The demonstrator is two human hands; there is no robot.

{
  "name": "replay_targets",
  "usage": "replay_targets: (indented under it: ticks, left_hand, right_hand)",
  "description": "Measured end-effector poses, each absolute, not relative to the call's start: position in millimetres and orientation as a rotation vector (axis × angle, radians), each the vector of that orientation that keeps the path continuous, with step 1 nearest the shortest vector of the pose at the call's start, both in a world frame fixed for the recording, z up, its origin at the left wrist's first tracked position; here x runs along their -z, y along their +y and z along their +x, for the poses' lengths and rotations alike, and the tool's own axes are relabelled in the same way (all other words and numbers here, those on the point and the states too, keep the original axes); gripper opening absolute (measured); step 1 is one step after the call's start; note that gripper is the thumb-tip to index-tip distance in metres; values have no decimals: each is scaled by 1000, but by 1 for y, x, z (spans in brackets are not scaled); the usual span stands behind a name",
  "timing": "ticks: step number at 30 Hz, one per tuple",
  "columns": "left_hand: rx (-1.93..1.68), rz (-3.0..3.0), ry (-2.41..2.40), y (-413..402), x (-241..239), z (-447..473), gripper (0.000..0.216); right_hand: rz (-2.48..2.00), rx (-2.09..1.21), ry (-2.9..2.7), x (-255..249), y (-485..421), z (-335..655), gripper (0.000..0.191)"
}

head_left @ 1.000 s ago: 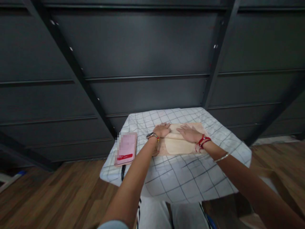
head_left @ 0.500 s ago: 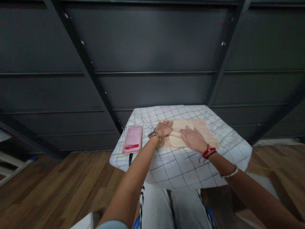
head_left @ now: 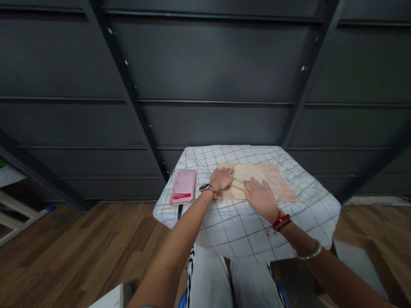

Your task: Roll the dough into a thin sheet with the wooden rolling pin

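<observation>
A pale cream sheet (head_left: 248,171), rounded at its far edge, lies on a pinkish rectangular mat or cloth (head_left: 284,186). Across the sheet runs a slim pale roll (head_left: 238,185), like a rolling pin; I cannot tell its material. Over the roll's left end rests my left hand (head_left: 221,179), palm down with fingers stretched out. My right hand (head_left: 260,196) lies flat over its right end, fingers extended and slightly spread. Both palms hide the ends of the roll. Neither hand is wrapped round it.
A small table under a white checked cloth (head_left: 244,231) carries everything. On its left side lies a pink phone-like case (head_left: 184,186) with a dark strap. Behind stands a dark panelled wall (head_left: 218,124). An open cardboard box (head_left: 369,256) sits low at the right on the wooden floor.
Both hands have shifted slightly toward me over the sheet, the right one more. The view has also tilted a little. The pink case has not moved on the cloth.
</observation>
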State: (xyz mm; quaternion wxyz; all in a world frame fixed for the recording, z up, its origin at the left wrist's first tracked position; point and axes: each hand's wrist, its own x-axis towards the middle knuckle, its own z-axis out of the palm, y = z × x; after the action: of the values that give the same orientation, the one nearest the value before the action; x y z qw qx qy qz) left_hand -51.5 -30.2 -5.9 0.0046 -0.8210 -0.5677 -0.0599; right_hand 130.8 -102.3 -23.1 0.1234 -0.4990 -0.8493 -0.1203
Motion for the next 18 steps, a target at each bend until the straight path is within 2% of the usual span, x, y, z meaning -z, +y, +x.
replay_targets:
  ticks: [10,18]
  left_hand:
    - [183,-2525,-1714,-56,5,-61,42]
    - [214,-2418,-1693,-52,8,-53,39]
  right_hand:
    - [-1369,329,-2501,28,-121,128,43]
    - [-1308,354,-2551,25,-88,145,39]
